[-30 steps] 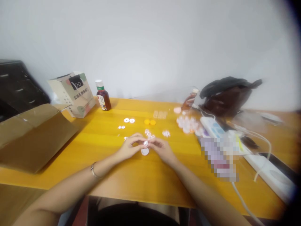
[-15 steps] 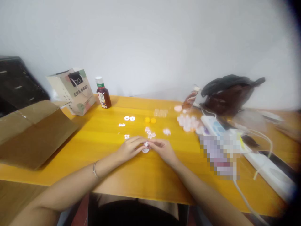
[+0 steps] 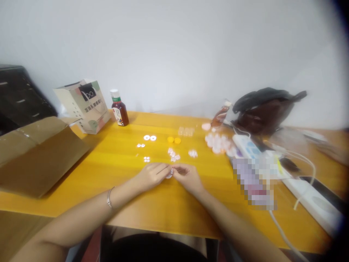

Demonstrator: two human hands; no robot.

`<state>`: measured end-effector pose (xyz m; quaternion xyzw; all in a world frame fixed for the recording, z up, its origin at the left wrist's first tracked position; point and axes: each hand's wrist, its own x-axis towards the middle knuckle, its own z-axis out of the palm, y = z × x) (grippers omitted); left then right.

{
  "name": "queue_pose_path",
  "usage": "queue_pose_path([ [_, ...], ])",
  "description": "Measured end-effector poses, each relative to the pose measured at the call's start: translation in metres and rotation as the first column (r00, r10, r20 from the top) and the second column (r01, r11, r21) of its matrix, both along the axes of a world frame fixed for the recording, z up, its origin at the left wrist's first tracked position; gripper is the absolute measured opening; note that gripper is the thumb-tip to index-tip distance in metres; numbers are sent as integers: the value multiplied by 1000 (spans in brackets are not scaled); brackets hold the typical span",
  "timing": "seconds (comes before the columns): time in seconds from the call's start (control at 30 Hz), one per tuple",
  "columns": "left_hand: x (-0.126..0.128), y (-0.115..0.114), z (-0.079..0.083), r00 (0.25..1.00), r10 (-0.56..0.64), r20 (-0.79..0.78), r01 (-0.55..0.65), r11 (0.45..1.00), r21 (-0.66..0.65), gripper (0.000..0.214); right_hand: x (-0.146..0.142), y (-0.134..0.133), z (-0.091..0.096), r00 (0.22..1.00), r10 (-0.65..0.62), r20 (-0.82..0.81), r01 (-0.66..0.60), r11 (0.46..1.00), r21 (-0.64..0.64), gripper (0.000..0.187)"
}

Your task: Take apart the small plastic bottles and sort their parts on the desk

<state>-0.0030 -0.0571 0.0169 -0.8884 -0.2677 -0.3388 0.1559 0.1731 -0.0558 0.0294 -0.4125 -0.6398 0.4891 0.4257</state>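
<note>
My left hand and my right hand meet over the middle of the table, fingertips pinched together. Between them is a small white round piece, mostly covered by the fingers, so its exact kind does not show. Just beyond the hands lie several small whitish rings. To their left are several tiny white dots and two small white pieces. Farther back are two white discs with centre holes and two yellow round pieces. A cluster of little white pieces lies right of the rings.
An opened cardboard box, a paper bag and a dark red bottle stand left. At right are pale round pieces, a power strip with cables and a dark bag. Clear pieces lie at the back.
Both hands have dipped slightly toward me and closed more tightly over the white round piece, which now shows less. The things on the table lie as before.
</note>
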Motion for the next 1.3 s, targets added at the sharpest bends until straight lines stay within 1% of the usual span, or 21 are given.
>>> queue_pose_path([
  [0.13, 0, -1, 0, 1000, 9, -17, -8, 1000, 17, 14, -1, -2, 1, 999, -33, 32, 31, 998, 52, 13],
  [0.23, 1, -2, -1, 1000, 10, 6, -11, 999, 39, 12, -1, -1, 1, 998, -49, 26, 48, 998, 47, 15],
  [0.3, 1, -1, -2, 999, 0, 37, 0, 1000, 20, 13, 0, 0, 1, 999, -40, 6, 40, 999, 21, 15],
  [0.37, 0, 0, -3, 995, -3, 99, 8, 998, -55, 15, 1, 2, 0, 999, -17, -30, 16, 999, -29, 15],
  [0.43, -1, 1, -5, 985, -6, 174, 39, 982, -182, 17, 1, 3, 0, 997, -3, -79, -4, 996, -86, 15],
  [0.5, -2, 3, -6, 965, -21, 263, 105, 945, -309, 18, 2, 5, 0, 992, 5, -123, -22, 990, -137, 17],
  [0.57, -2, 4, -7, 935, -20, 354, 171, 901, -399, 19, 2, 6, 0, 987, -7, -164, -22, 985, -174, 19],
  [0.63, -2, 5, -8, 903, 14, 429, 207, 861, -464, 19, 3, 7, -1, 980, -33, -195, -7, 980, -198, 20],
  [0.7, 0, 5, -9, 880, 48, 472, 227, 830, -509, 20, 3, 8, -1, 977, -46, -207, 2, 979, -206, 20],
  [0.77, 1, 5, -9, 866, 55, 497, 245, 819, -518, 21, 3, 8, -1, 980, -33, -195, -6, 981, -194, 21],
  [0.8, 1, 5, -9, 867, 48, 496, 246, 824, -510, 21, 3, 8, 0, 982, -27, -186, -9, 983, -186, 21],
  [0.87, 0, 5, -7, 887, 17, 462, 230, 851, -471, 20, 2, 8, 0, 984, -28, -176, -4, 984, -176, 20],
  [1.0, -3, 5, -3, 948, -59, 314, 158, 940, -302, 24, 0, 8, 0, 983, -33, -180, -4, 980, -200, 20],
  [1.07, -3, 4, -2, 961, -57, 270, 125, 963, -239, 25, -1, 9, -2, 985, -28, -172, -6, 981, -196, 21],
  [1.1, -2, 3, -2, 964, -51, 263, 115, 965, -234, 24, -1, 9, -3, 987, -25, -160, -5, 983, -182, 21],
  [1.17, -1, 2, -2, 957, -30, 288, 110, 958, -265, 23, -1, 10, -5, 993, -22, -112, 7, 991, -132, 22],
  [1.23, -1, 2, -3, 934, 4, 357, 110, 948, -299, 21, 1, 10, -5, 998, -53, -32, 52, 998, -33, 23],
  [1.3, -2, 3, -3, 901, 62, 429, 91, 940, -329, 21, 5, 13, -3, 989, -137, 58, 131, 987, 97, 22],
])
